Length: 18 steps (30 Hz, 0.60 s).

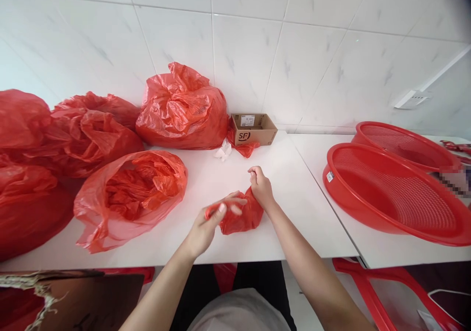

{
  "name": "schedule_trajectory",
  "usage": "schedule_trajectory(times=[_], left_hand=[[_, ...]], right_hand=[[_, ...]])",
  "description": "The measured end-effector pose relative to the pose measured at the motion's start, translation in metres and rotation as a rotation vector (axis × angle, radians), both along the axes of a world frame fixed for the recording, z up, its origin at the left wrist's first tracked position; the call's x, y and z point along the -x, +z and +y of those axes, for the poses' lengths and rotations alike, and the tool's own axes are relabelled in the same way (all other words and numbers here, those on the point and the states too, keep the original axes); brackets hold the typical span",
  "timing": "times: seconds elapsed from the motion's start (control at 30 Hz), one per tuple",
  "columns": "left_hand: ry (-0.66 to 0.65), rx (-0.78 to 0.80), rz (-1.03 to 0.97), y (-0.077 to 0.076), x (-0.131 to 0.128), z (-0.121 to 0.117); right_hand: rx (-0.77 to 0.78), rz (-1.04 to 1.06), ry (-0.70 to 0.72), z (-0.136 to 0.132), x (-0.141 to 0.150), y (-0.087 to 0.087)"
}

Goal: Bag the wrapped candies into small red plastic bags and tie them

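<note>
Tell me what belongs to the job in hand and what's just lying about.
In hand:
- small red bag, between left hand and right hand

Seemingly just lying about:
- open red bag
- bulging red bag
- cardboard box
- white scrap
- near red basket
- far red basket

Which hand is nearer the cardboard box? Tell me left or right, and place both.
Right. The right hand is on the near side of the cardboard box, not touching it; the left hand is farther off, lower and to the left.
</note>
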<state>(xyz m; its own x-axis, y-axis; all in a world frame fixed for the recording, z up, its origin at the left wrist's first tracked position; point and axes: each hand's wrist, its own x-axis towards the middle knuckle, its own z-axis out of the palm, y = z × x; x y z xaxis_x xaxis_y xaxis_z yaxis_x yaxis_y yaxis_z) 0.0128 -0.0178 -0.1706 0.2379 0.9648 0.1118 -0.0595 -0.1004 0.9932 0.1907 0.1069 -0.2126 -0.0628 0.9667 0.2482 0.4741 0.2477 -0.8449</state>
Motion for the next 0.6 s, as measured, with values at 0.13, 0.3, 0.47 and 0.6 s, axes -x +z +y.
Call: schedule_trajectory(times=[0.13,0.3,0.47,0.6], left_hand=[[0.084,0.182,-0.104,0.0,-0.005,0.027],[-0.069,0.237,-0.008,0.004,-0.018,0.03],[0.033,0.222,-0.047,0.003,-0.018,0.026],[0.122,0.206,-0.105,0.001,-0.013,0.026]], right_hand=[[-0.114,0.079,0.189,-0.024,0.006,0.045],[-0.077,0.003,0.591,-0.042,0.016,0.088],[-0.006,-0.136,0.516,-0.041,0.018,0.079],[0.004,-0.194,0.382,-0.045,0.011,0.067]])
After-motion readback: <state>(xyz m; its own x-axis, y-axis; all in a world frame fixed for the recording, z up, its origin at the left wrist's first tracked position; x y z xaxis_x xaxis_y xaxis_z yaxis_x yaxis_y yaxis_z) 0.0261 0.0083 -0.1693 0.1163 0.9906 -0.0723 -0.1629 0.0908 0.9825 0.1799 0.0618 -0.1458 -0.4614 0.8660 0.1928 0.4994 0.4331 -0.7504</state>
